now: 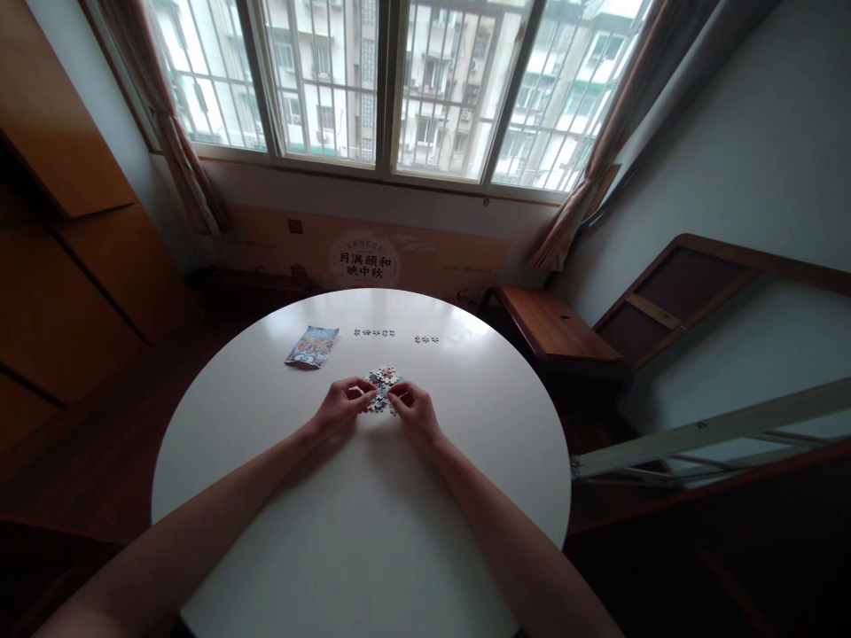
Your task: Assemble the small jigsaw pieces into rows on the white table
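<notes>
A small heap of jigsaw puzzle pieces [384,376] lies on the white round table [346,514], some pale side up and some showing blue print. My left hand [341,404] is at the left edge of the heap, its thumb and forefinger pinched at a puzzle piece. From the right, my right hand [416,408] reaches to the same heap, its fingertips also closed at a piece. The fingers partly cover the pieces, so their outlines are hard to make out. Beyond the heap, a short row of pieces [374,333] stands apart from a smaller row [426,339].
A blue printed packet [313,346] lies on the table to the left of the rows. Beyond the table's right edge is a brown wooden bench [555,323]. Orange-brown cabinets [93,275] stand at the left, and a barred window [392,89] fills the far wall.
</notes>
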Tool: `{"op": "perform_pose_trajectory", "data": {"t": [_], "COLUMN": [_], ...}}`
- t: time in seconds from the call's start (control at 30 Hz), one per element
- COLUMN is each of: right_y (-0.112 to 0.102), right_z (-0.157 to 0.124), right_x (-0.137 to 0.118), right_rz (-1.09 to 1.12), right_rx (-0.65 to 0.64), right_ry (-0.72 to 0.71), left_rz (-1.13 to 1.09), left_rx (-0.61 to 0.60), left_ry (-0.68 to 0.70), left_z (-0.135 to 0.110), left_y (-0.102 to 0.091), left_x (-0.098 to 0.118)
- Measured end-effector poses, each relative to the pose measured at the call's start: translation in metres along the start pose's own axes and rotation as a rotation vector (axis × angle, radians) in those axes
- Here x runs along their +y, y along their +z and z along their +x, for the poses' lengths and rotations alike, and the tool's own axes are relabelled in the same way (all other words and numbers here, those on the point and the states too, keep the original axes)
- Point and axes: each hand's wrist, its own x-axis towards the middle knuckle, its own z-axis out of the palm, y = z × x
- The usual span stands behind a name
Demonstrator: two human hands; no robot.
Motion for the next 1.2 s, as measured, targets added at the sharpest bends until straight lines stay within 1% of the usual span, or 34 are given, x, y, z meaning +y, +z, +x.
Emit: {"op": "perform_pose_trajectory", "data": {"t": [0.43, 0.73, 1.03, 1.2], "right_y": [0.0001, -0.0002, 0.0005, 0.0006], "right_z": [0.0005, 0.0001, 0.0005, 0.0001], "right_x": [0.0014, -0.0001, 0.0036, 0.0037], "right_rz": [0.005, 0.009, 0.025, 0.031], "right_rx": [-0.011, -0.011, -0.011, -0.016], "right_ry": [0.000, -0.004, -0.006, -0.014], "left_rz": [0.027, 0.025, 0.012, 0.006], "left_rx": [0.003, 0.010, -0.005, -0.009], "left_ry": [0.017, 0.001, 0.002, -0.006], "left_z": [0.0020, 0.0011, 0.0023, 0.0019], "left_y": [-0.0001, 0.0006, -0.0008, -0.0004], "left_x": [-0.0035, 0.0002, -0.0042, -0.0021]}}
